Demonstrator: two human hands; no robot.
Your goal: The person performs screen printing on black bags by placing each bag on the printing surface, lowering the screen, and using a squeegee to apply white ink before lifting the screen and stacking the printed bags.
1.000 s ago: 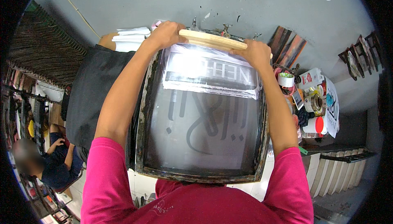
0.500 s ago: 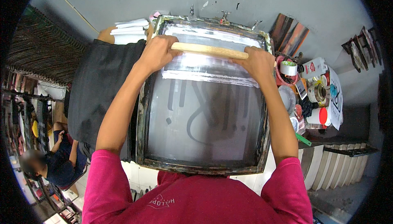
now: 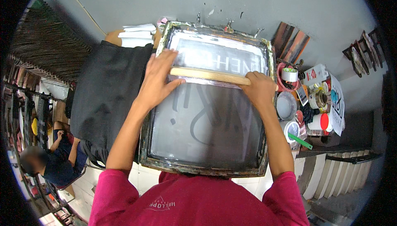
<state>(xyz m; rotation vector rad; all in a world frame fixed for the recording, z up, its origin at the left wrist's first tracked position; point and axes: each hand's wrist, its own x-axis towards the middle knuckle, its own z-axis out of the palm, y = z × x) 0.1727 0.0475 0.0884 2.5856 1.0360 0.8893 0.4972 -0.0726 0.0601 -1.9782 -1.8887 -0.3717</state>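
Note:
A screen printing frame (image 3: 206, 168) with a dark, worn rim lies in front of me, its grey mesh showing large curved lettering. Across the mesh sits a squeegee (image 3: 211, 76) with a pale wooden handle, white ink spread on the far side of it. My right hand (image 3: 259, 89) is closed round the squeegee's right end. At its left end is my left hand (image 3: 158, 79), open, with fingers stretched forward and the thumb apart; whether the palm touches the wood is hidden.
Black fabric (image 3: 109, 98) is piled left of the frame, with white folded sheets (image 3: 137, 36) behind it. On the right stand a tape roll (image 3: 289, 74), tins, a white tub with a green-handled tool (image 3: 300, 141) and a red-lidded container (image 3: 320, 122). A person (image 3: 62, 160) sits at far left.
The squeegee has come toward me across the mesh, exposing white-inked lettering behind it. My left hand has loosened from a wrapped grip to straightened fingers; my right hand still holds on.

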